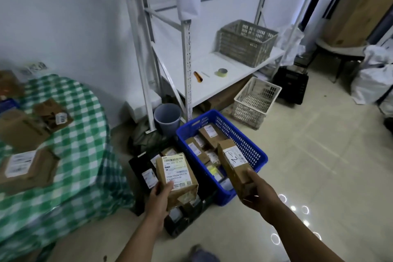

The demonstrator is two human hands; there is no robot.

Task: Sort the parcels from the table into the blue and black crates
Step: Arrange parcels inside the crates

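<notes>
Far L: round worktop w/ green-check cloth, carrying three brown parcels not yet sorted: a flat labelled parcel at the near edge, a plain box behind it, and a tagged parcel further back. A dark bag is slumped on the floor between the worktop and the crates.

The black crate stands on the floor just R of the worktop w/ parcels inside, though much of it is hidden. The L hand grips a labelled box, thumb on the label face, held over the black crate. A grey bin stands behind, at the foot of the white rack.

The blue crate sits just beside the black one on its R, w/ several labelled parcels in it. The R hand holds a long parcel marked "1-2" by its near end, tilted over the blue crate's near half and blocking part of its contents.

On the rack's shelf: an orange tool, a tape roll and a grey basket. A white basket sits on the floor past the blue crate. Far R: white sacks and a big carton.
</notes>
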